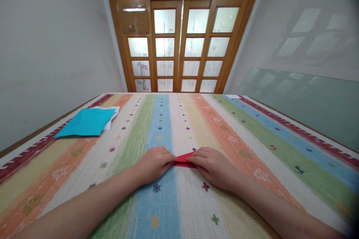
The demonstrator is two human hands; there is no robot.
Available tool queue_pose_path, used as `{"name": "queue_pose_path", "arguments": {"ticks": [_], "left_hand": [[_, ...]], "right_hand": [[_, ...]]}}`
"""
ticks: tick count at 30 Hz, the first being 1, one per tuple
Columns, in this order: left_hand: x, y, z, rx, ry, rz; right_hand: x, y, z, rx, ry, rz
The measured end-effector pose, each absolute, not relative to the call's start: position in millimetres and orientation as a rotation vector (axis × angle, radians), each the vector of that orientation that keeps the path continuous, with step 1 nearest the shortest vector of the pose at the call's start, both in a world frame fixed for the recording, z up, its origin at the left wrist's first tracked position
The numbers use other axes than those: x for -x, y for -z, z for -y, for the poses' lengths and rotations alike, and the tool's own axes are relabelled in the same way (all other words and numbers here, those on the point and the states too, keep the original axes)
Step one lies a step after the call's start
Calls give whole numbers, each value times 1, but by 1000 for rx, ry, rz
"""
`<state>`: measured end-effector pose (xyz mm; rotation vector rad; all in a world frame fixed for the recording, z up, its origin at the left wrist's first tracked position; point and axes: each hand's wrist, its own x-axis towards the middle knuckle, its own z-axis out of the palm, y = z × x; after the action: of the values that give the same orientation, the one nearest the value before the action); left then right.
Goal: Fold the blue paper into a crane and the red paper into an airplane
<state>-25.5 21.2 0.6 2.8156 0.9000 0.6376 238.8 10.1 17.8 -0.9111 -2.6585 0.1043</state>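
A small piece of folded red paper point(182, 160) lies low over the striped tablecloth point(161, 209), between my two hands. My left hand point(155, 162) pinches its left end with thumb and fingers. On the other side, my right hand point(212, 166) grips the right end, its fingers covering much of that part. A narrow red strip with a pointed, layered shape shows between the fingertips. How the paper is folded under my fingers is hidden.
Blue paper point(84, 122) rests on white paper point(114, 114) at the table's left side. A small white piece point(233, 96) lies at the far right edge. Beyond the table stand wooden doors with glass panes point(179, 41); walls flank both sides.
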Motion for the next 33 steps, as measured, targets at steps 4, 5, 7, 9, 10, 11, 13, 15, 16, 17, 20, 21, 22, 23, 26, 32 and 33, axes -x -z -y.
{"name": "queue_pose_path", "arguments": {"ticks": [4, 5, 7, 9, 10, 11, 13, 15, 16, 17, 20, 21, 22, 23, 26, 32, 33], "left_hand": [[24, -1, -17, -2826, -639, -870], [23, -1, -16, -2829, -637, -836], [22, -2, -14, -2827, -629, -781], [22, -2, -13, -2816, -622, -759], [22, -2, -13, -2809, -619, -759], [22, -2, -14, -2800, -617, -766], [22, -2, -15, -2778, -608, -793], [23, -2, -16, -2761, -601, -820], [23, -2, -17, -2755, -602, -827], [23, -2, -17, -2751, -604, -828], [22, -1, -18, -2746, -609, -810], [22, -1, -18, -2748, -613, -802], [22, -1, -18, -2751, -615, -796], [22, -1, -18, -2758, -618, -791], [21, -1, -18, -2786, -608, -785], [24, -4, -19, -2830, -568, -770], [25, -5, -19, -2829, -564, -764]], "right_hand": [[-241, -18, -9, 955, -47, 2642], [-241, -18, -8, 957, -28, 2645], [-241, -19, -7, 956, 7, 2660], [-240, -21, -7, 962, 46, 2662], [-240, -21, -7, 969, 69, 2655], [-240, -22, -8, 978, 94, 2638], [-242, -23, -11, 996, 140, 2586], [-245, -22, -14, 1003, 165, 2538], [-247, -21, -15, 994, 168, 2529], [-248, -20, -16, 973, 162, 2534], [-247, -17, -17, 875, 83, 2620], [-246, -17, -16, 844, 39, 2656], [-245, -16, -16, 822, -10, 2687], [-244, -16, -15, 808, -56, 2708], [-241, -15, -13, 808, -136, 2712], [-240, -18, -12, 911, -68, 2671], [-242, -19, -13, 945, -66, 2668]]}}
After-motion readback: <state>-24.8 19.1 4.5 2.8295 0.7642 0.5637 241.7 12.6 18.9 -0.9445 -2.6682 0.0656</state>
